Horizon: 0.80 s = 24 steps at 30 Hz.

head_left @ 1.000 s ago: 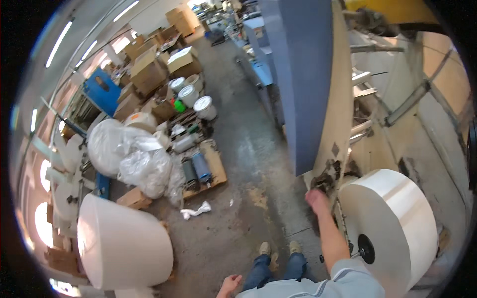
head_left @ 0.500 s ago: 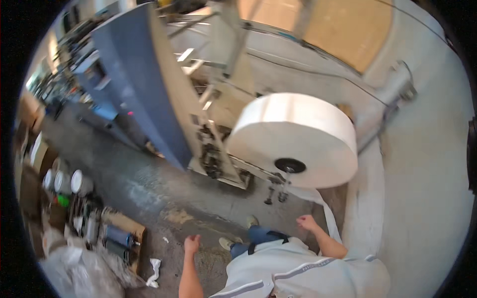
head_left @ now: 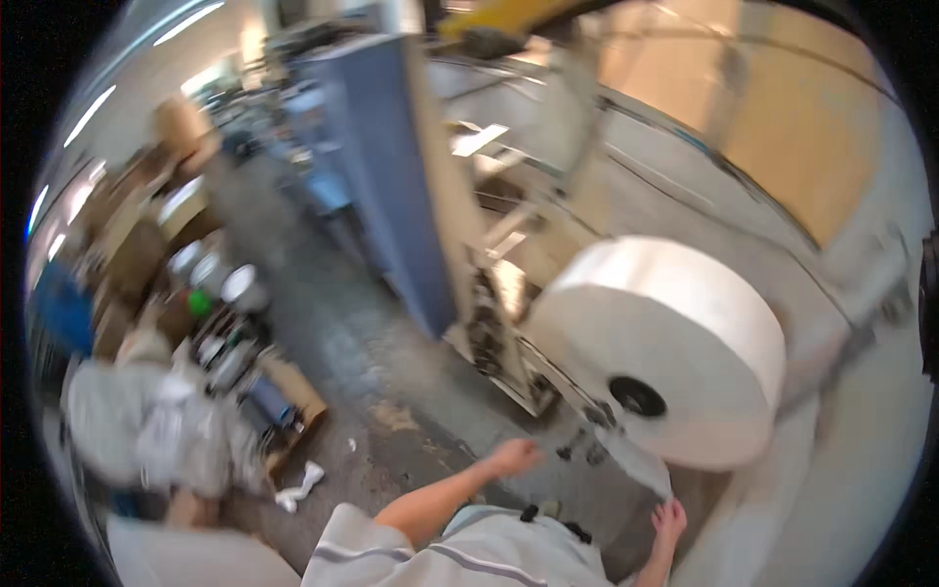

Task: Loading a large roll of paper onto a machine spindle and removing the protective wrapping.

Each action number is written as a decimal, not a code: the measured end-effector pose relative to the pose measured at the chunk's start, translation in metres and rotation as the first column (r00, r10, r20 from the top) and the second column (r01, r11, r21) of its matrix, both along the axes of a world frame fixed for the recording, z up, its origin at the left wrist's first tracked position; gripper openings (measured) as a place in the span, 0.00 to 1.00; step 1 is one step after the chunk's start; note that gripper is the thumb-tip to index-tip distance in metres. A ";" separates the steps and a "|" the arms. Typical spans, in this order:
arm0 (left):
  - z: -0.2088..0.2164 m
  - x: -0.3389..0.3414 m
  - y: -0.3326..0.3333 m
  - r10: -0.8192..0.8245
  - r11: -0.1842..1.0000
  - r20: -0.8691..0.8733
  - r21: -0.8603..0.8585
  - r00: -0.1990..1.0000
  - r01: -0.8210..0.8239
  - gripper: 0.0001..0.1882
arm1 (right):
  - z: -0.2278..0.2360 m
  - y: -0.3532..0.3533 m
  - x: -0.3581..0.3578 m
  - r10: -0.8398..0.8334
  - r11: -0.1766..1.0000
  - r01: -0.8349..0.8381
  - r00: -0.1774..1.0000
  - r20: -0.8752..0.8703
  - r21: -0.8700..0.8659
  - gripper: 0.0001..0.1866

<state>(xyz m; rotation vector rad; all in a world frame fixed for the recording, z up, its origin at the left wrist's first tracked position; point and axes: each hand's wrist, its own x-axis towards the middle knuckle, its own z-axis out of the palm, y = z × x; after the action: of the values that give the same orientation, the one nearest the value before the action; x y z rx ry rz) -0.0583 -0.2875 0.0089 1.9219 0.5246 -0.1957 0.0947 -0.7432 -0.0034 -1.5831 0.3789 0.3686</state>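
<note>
A big white roll of paper-like web [head_left: 655, 342] hangs on a spindle with a black hub [head_left: 637, 396], on the right side of a machine. From its lower edge a loose white strip [head_left: 641, 468] runs down toward me. My right hand [head_left: 670, 519] is closed at the strip's lower end, with the fingertips pinched on it. My left hand [head_left: 516, 458] reaches forward over the floor, left of the dark knobs [head_left: 585, 450] below the hub. It is smeared by motion, so its fingers cannot be made out.
A tall blue machine panel [head_left: 386, 176] stands left of the roll. At the left are a cardboard tray [head_left: 298, 386] with cylinders, plastic bags [head_left: 186, 430], white rolls [head_left: 243, 289] and cartons. A crumpled white scrap [head_left: 299, 487] lies on the floor. A pale wall rises at the right.
The view has turned left, so the machine and roll sit farther right. My left hand has reached forward and right. My right hand, earlier apart from the strip, now pinches its end.
</note>
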 end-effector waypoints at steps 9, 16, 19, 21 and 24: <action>0.135 0.177 -0.069 0.224 0.971 0.169 -0.120 0.960 -0.205 0.46 | 0.056 0.009 0.213 -0.234 0.972 0.227 0.948 0.214 0.054 0.34; 0.155 0.297 -0.085 0.330 0.942 0.328 -0.045 0.885 -0.334 0.61 | 0.055 -0.013 0.287 -0.403 0.914 0.397 0.862 0.308 0.084 0.48; 0.145 0.329 -0.080 0.354 0.924 0.355 0.010 0.865 -0.382 0.67 | 0.082 0.001 0.296 -0.405 0.914 0.368 0.851 0.334 0.171 0.46; 0.148 0.345 -0.083 0.380 0.917 0.316 -0.009 0.869 -0.398 0.70 | 0.074 -0.018 0.301 -0.272 0.961 0.224 0.875 0.402 0.161 0.42; 0.153 0.372 -0.074 0.356 0.924 0.411 -0.022 0.839 -0.381 0.72 | -0.009 -0.087 0.376 -0.183 0.983 0.143 0.788 0.588 0.115 0.30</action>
<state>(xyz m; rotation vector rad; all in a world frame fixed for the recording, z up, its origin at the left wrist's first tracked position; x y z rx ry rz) 0.3135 -0.3619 0.1615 1.8097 0.6074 0.4720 0.4707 -0.8298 -0.0127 -1.4999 0.0081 -0.2615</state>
